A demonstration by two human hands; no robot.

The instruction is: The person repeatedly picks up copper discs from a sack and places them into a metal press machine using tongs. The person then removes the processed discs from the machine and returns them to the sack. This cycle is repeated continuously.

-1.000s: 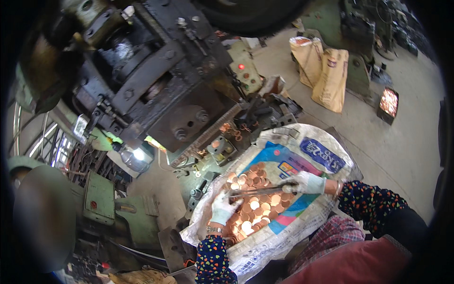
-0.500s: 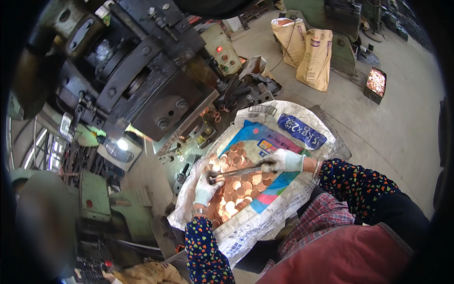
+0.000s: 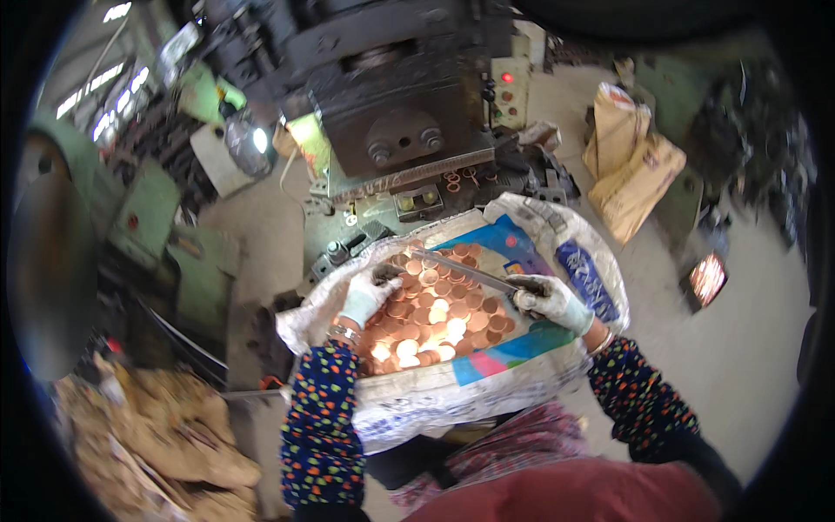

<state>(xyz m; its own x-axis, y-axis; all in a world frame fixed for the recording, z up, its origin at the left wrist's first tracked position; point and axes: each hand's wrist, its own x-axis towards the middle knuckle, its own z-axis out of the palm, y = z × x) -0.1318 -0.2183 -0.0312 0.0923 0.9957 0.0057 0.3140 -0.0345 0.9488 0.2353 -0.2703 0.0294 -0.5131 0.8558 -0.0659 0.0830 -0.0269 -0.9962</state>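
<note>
A heap of round copper discs (image 3: 426,317) lies on a white woven sack (image 3: 409,396) with blue and pink print, spread in front of me. My right hand (image 3: 550,300), in a white glove with dirty fingertips, is closed round one end of long metal tweezers (image 3: 470,271). Their thin far end reaches left over the discs. At the left edge of the heap is my left hand (image 3: 370,294), gloved too, its fingers curled together at the discs. Whatever lies between those fingertips is too small to make out.
A large dark press (image 3: 400,104) stands just beyond the sack, with a lit lamp (image 3: 259,139) to its left. Paper sacks (image 3: 639,178) and a box of shiny pieces (image 3: 706,280) stand on the floor at right. Crumpled brown sacking (image 3: 165,435) lies at lower left.
The view has turned, so the press now stands straight ahead. My left hand has come off the tweezers' far end and lowered to the discs; my right hand still holds them.
</note>
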